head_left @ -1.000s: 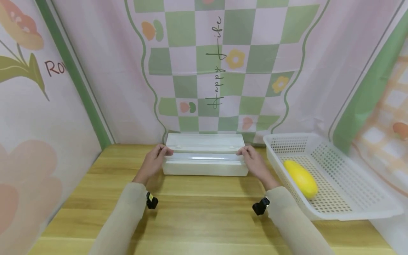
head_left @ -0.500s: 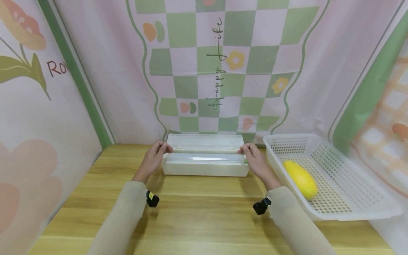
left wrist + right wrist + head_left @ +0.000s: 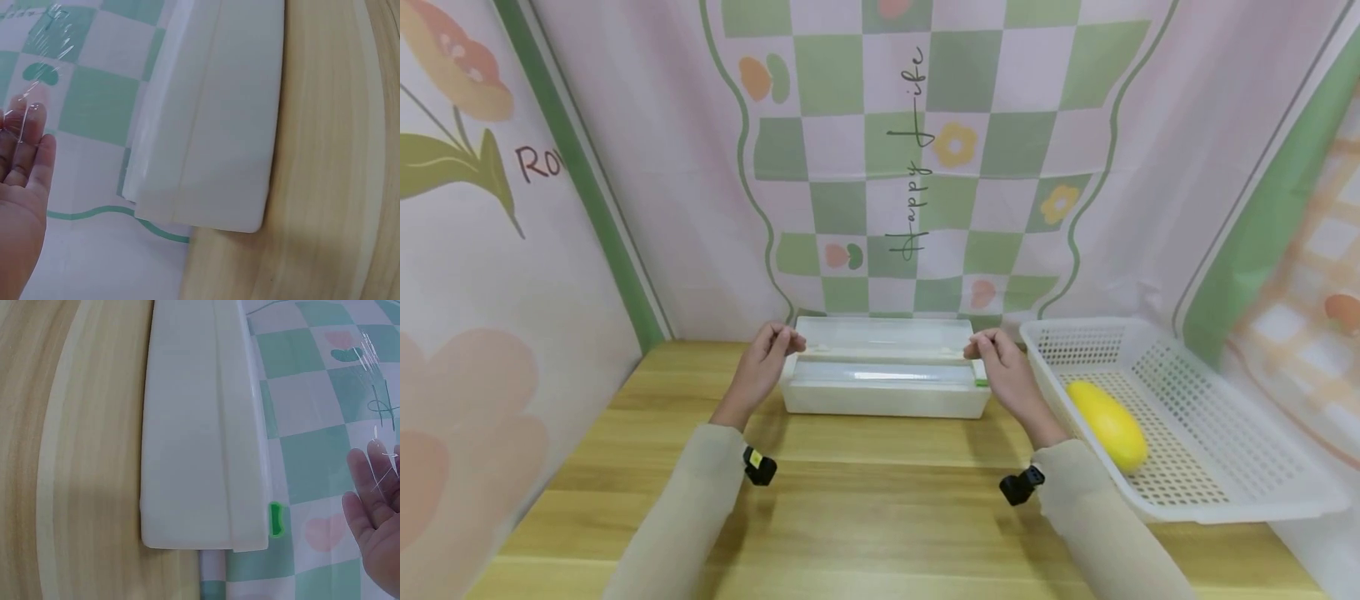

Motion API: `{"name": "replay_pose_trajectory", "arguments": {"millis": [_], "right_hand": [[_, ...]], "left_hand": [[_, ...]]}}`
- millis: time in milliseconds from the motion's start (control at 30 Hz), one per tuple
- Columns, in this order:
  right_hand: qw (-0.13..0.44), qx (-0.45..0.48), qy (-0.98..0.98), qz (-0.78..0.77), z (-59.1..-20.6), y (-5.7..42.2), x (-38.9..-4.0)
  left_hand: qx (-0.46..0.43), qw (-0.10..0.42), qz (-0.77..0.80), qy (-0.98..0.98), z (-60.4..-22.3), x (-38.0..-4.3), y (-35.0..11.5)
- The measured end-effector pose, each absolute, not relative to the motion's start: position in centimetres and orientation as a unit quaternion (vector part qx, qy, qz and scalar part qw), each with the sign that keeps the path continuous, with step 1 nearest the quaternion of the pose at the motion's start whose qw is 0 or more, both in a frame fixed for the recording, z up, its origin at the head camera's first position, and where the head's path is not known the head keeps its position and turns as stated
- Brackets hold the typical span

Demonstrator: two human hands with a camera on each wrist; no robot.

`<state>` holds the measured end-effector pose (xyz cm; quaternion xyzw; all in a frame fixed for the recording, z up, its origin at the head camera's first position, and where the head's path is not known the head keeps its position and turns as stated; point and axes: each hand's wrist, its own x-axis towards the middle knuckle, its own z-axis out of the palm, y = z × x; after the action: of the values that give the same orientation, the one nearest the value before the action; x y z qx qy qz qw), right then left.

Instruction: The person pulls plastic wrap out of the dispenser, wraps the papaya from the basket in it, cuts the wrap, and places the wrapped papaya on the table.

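A white cling film dispenser (image 3: 883, 403) lies lengthwise at the back of the table, its lid (image 3: 883, 332) raised behind it. Inside, a shiny film roll (image 3: 887, 372) shows. My left hand (image 3: 760, 368) is above the dispenser's left end, thumb against fingers. Above the right end, my right hand (image 3: 1009, 377) mirrors it. Both pinch the edge of a clear sheet of cling film (image 3: 369, 353). Glints of that film (image 3: 47, 40) also cross the left fingers in the left wrist view. A small green part (image 3: 276, 519) sits at the dispenser's right end.
To the right, a white perforated basket (image 3: 1262, 504) holds a yellow mango-like fruit (image 3: 1107, 426). A checkered curtain (image 3: 895, 142) hangs directly behind the dispenser. The wooden table (image 3: 880, 517) extends toward me between the two sleeves.
Both hands have risen a little from the dispenser, drawing the film up. The green part at its right end has come into view. The basket and fruit stay put.
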<state>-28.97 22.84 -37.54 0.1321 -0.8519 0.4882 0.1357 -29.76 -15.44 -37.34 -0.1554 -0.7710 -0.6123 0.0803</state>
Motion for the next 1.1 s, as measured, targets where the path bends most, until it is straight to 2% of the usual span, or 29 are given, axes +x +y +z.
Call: {"name": "replay_pose_trajectory", "arguments": {"millis": [433,900,1100], "right_hand": [[0.154,0.150,-0.844,0.491,-35.3,22.8,-28.1],[0.173,0.156,-0.842,0.486,-33.0,22.8,-27.8],[0.199,0.173,-0.842,0.470,-31.7,22.6,-27.5]], "left_hand": [[-0.193,0.133,-0.608,-0.758,-36.3,-30.4,-15.7],[-0.205,0.141,-0.603,-0.758,-33.7,-29.7,-15.6],[-0.210,0.151,-0.606,-0.752,-32.6,-29.4,-15.6]]}}
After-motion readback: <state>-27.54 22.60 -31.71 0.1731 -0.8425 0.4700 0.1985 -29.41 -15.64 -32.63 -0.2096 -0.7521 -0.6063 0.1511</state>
